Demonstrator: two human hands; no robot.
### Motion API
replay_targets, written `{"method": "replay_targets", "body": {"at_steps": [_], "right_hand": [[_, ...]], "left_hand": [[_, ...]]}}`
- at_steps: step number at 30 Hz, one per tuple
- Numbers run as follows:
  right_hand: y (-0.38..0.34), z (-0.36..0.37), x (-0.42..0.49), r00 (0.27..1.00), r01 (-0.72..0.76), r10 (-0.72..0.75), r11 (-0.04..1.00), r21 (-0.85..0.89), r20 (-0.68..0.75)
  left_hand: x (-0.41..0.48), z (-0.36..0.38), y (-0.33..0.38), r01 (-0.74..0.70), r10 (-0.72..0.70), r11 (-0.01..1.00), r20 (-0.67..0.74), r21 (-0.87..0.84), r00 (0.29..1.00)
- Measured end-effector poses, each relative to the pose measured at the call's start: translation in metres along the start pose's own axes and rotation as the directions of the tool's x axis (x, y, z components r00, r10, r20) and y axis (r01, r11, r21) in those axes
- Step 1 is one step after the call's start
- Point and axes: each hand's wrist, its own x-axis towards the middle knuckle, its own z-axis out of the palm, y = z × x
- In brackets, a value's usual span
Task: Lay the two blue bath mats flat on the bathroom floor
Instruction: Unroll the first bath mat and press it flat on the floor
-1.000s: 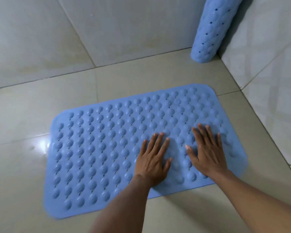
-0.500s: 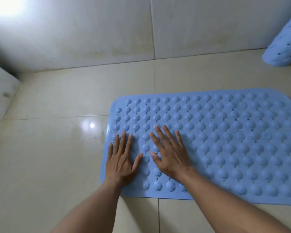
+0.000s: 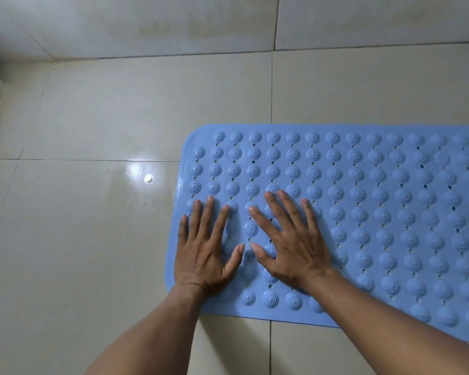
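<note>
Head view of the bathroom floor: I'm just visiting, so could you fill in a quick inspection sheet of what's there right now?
Surface: glossy pale tiled floor with dark grout lines; a bright glare spot left of the mat.
Job's things: one blue bath mat, studded and perforated, lies spread on the tiles and runs out of frame on the right. No second mat is in view.
Clutter: nothing seen.
Grippers: left hand and right hand rest palm-down side by side on the mat's left end, fingers straight and spread.
Cables: nothing seen.
Surroundings: pale tiled wall meets the floor at the top of the view.
</note>
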Motion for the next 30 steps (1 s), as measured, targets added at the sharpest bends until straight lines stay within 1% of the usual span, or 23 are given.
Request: {"method": "replay_targets", "body": {"at_steps": [3, 6, 9, 13, 16, 19, 21, 23, 26, 28, 30], "right_hand": [[0.0, -0.001, 0.001, 1.0, -0.009, 0.01, 1.0, -0.019, 0.014], [0.0, -0.001, 0.001, 1.0, -0.017, 0.018, 1.0, -0.018, 0.018], [0.0, -0.001, 0.002, 0.998, -0.018, 0.018, 1.0, 0.002, 0.054], [-0.003, -0.02, 0.01, 0.981, -0.056, 0.054, 0.998, 0.005, 0.189], [-0.008, -0.04, 0.011, 0.945, -0.068, 0.062, 0.998, 0.006, 0.32], [0.004, -0.059, -0.004, 0.923, -0.094, 0.075, 0.995, 0.033, 0.377], [0.026, -0.078, -0.019, 0.903, -0.112, 0.095, 0.994, 0.016, 0.42], [0.057, -0.102, -0.029, 0.884, -0.131, 0.133, 0.991, -0.036, 0.447], [0.115, -0.151, -0.035, 0.879, -0.221, 0.244, 0.97, -0.104, 0.411], [0.158, -0.191, -0.035, 0.88, -0.3, 0.331, 0.944, -0.139, 0.341], [0.2, -0.236, -0.033, 0.88, -0.377, 0.407, 0.912, -0.161, 0.244]], "left_hand": [[0.001, -0.002, 0.002, 0.03, -0.03, 1.0, 0.007, 0.01, 1.0], [0.002, -0.005, 0.003, 0.048, -0.048, 0.999, 0.015, -0.023, 0.999], [0.005, -0.013, -0.004, 0.028, -0.027, 0.999, 0.06, -0.018, 0.998], [0.014, -0.043, -0.008, 0.0, -0.001, 1.0, 0.252, 0.005, 0.968], [0.023, -0.065, 0.001, 0.003, -0.035, 0.997, 0.387, 0.082, 0.921], [0.027, -0.072, 0.028, 0.049, -0.111, 0.986, 0.41, 0.158, 0.906], [0.029, -0.076, 0.054, 0.074, -0.134, 0.984, 0.409, 0.16, 0.903], [0.038, -0.084, 0.083, 0.024, -0.087, 0.989, 0.448, 0.144, 0.89], [0.067, -0.11, 0.136, -0.122, 0.052, 0.987, 0.512, 0.104, 0.858], [0.097, -0.133, 0.177, -0.191, 0.13, 0.978, 0.48, 0.081, 0.868], [0.131, -0.162, 0.22, -0.262, 0.21, 0.962, 0.406, 0.075, 0.89]]}}
